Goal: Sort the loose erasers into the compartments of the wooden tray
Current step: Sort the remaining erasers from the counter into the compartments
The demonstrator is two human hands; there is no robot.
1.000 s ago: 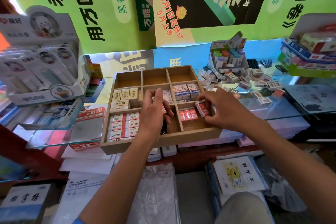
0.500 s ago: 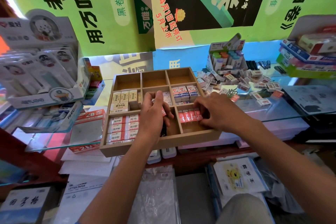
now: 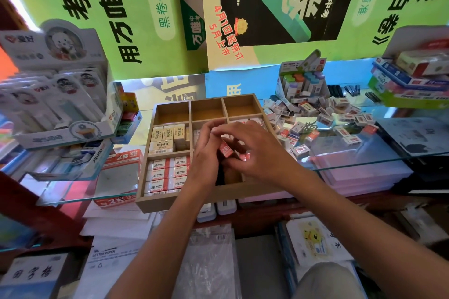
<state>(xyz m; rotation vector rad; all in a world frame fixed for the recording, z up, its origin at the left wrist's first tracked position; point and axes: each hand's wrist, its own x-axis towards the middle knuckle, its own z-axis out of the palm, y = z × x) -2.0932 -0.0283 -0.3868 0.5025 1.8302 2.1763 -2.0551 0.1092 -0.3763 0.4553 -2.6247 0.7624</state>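
Observation:
The wooden tray (image 3: 155, 202) lies on the glass counter, its three back compartments empty. Cream erasers (image 3: 167, 139) fill the middle-left compartment and white-and-red 2B erasers (image 3: 167, 174) the front-left one. My left hand (image 3: 206, 161) hovers over the tray's centre, fingers curled round a small red 2B eraser (image 3: 225, 150). My right hand (image 3: 258, 156) reaches across from the right and pinches that same eraser with its fingertips. Both hands hide the centre and right compartments. A heap of loose erasers (image 3: 323, 119) lies on the glass to the right of the tray.
A display box of carded pens (image 3: 60, 104) stands at left, with a red 2B carton (image 3: 122, 160) beside the tray. Behind the heap stands an open box of coloured items (image 3: 301, 77). Stacked packs (image 3: 413, 80) sit far right. The glass edge (image 3: 364, 164) runs along the front.
My right hand has left the front-right compartment and moved left to meet my left hand over the tray's centre. A red eraser now shows between the two hands.

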